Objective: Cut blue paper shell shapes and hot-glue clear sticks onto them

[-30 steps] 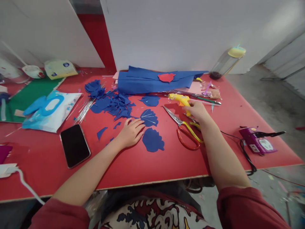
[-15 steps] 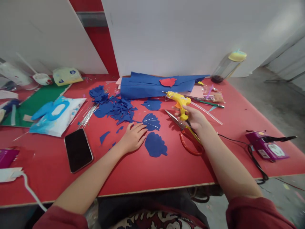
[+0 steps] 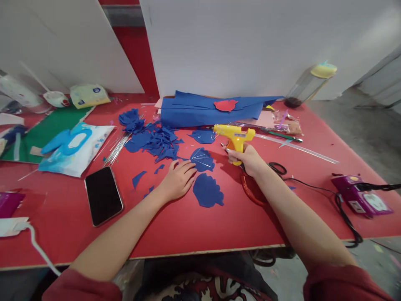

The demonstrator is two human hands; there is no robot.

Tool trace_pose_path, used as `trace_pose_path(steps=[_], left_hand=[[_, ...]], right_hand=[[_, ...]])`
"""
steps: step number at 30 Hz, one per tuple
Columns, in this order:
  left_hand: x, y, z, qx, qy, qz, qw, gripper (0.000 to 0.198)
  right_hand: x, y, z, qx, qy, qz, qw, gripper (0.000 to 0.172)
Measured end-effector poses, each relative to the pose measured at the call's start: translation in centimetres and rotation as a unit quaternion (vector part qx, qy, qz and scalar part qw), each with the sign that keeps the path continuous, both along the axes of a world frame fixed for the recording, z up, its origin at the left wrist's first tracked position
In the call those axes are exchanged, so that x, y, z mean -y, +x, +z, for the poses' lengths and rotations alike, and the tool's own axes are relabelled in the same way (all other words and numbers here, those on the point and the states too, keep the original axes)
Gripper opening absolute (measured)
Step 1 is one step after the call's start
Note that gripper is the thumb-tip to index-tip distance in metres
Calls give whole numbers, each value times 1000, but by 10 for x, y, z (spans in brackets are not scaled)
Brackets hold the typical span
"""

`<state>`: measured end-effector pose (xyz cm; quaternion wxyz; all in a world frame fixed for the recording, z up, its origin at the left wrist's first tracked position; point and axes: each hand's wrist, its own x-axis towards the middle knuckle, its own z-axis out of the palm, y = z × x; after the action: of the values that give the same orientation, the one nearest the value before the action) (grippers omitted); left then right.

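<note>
My right hand (image 3: 250, 159) grips the handle of a yellow hot glue gun (image 3: 235, 135), its nozzle pointing left above the table. A long clear glue stick (image 3: 305, 151) sticks out of its back. Below that hand and forearm lie scissors with red handles (image 3: 250, 193), mostly covered. My left hand (image 3: 179, 180) rests flat, fingers spread, its fingertips at the left edge of a scalloped blue felt-like petal (image 3: 206, 162). Thin pale wires fan across this petal. A plain blue petal (image 3: 208, 192) lies just nearer to me, and another blue piece (image 3: 203, 136) lies farther back.
Blue scraps (image 3: 161, 144) and a bundle of wires (image 3: 118, 148) lie left of centre. A phone (image 3: 103, 195) and wipes pack (image 3: 77, 148) are at left. Folded blue sheets (image 3: 209, 115) lie at the back. A purple power box (image 3: 361, 195) with black cords stands right.
The glue gun has turned to lie more level and come clear of the scissors, its glue stick now extending right. My left hand stays beside the wired petal. The view has shifted slightly.
</note>
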<state>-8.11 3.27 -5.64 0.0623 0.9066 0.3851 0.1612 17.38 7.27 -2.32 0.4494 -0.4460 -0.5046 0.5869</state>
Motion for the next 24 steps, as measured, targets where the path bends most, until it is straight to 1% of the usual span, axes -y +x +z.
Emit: trace_pose_path(steps=[3,5,7,9,11,15,20,24], left_hand=[[0,0,0,-2,10,-3,1000,32],[0,1,0,-3,18,-2,1000,32],[0,1,-1,-5,26,-2,1000,32],[0,1,-2,-6,35,-5,999,32],[0,1,-3,-4,46,-7,999,32],[0,1,-4,-4,72,-13,997,32],[-1,2,-5,-1,102,-37,994,32],[-2,3,-5,-7,101,-36,994,33]], right_hand=[[2,-3,0,124,-4,20,992,27],[4,-4,-1,218,-20,38,975,27],[5,-5,-3,275,-24,57,959,27],[4,-6,-5,283,-17,59,957,27],[4,-6,-6,260,-16,47,964,26],[4,-8,-5,238,-36,22,970,26],[6,-10,-7,271,-29,37,961,26],[5,-9,-7,284,-27,29,958,27]])
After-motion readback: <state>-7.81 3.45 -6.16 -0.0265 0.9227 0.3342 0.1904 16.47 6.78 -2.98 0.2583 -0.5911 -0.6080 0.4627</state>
